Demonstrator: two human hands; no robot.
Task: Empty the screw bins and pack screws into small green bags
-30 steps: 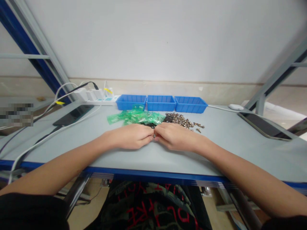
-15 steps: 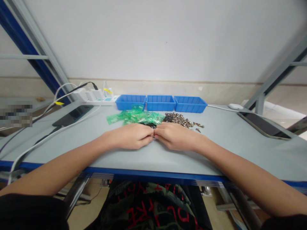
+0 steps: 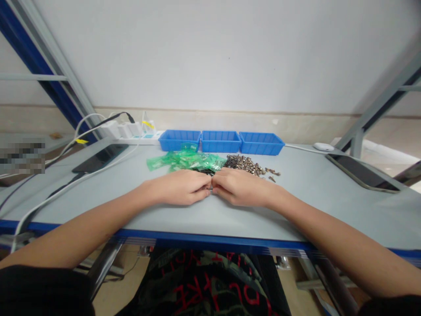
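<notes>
The left hand (image 3: 179, 188) and right hand (image 3: 241, 188) meet over the middle of the tabletop (image 3: 210, 219), their fingers curled inward and the tips nearly touching. A tiny dark sliver (image 3: 211, 189) shows between the fingertips; it is too small to identify, and I cannot tell whether either hand's fingers are closed on it.

Just beyond the left hand lies a heap of green plastic bags (image 3: 184, 161), its far part overlapping the front of the left blue bin (image 3: 169, 143). Beyond the right hand lies a heap of small brass-coloured metal pieces (image 3: 249, 166), a few scattered at its right end. The hands hide the near edges of both heaps. The middle blue bin (image 3: 221, 147) and right blue bin (image 3: 263, 149) continue the row behind.

Around the left side are a power strip (image 3: 151, 139) loaded with plugs, a dark phone (image 3: 100, 159) and a white cable (image 3: 82, 179) curving across the tabletop. Another phone (image 3: 362, 173) and a white case (image 3: 323, 147) lie well to the right.

Compared with a second ago, the hands are in almost the same place and pose; heaps and bins are unchanged.
</notes>
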